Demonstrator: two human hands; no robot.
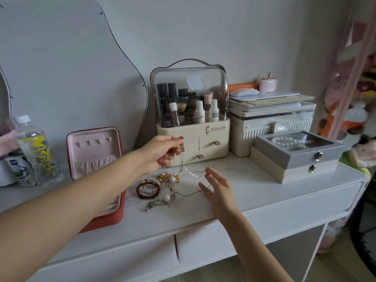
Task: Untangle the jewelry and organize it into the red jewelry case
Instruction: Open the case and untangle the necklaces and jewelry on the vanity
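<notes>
A thin gold chain [191, 173] is pinched between thumb and fingertips of the left hand [162, 152] and lifted above the tabletop [254, 192], its upper run hanging down from the fingers. From there the chain is draped across to the right hand [218, 189], whose fingers are spread and nearly straight, with the strand passing over or against them; whether it is actually gripped there cannot be told. The lower end of the chain is still caught in the jewelry pile [160, 188] lying on the tabletop between the two hands (a red beaded bracelet [147, 190], pearls, gold pieces and a silver chain [155, 205] can be made out). The red jewelry case [97, 171] stands open just left of the pile, its pink lid lining upright with small hooks and a gathered pocket.

The chain is judged to be very light, limp and slippery, with no stiffness to hold a shape, and fine enough to kink or snap if tugged against a knot. It is best taken by fingertip pinch close to the snag, with slack fed toward the tangle rather than pulled away. The beaded bracelet and pearls are likely heavier and may be dragged along if the chain is raised too fast
</notes>
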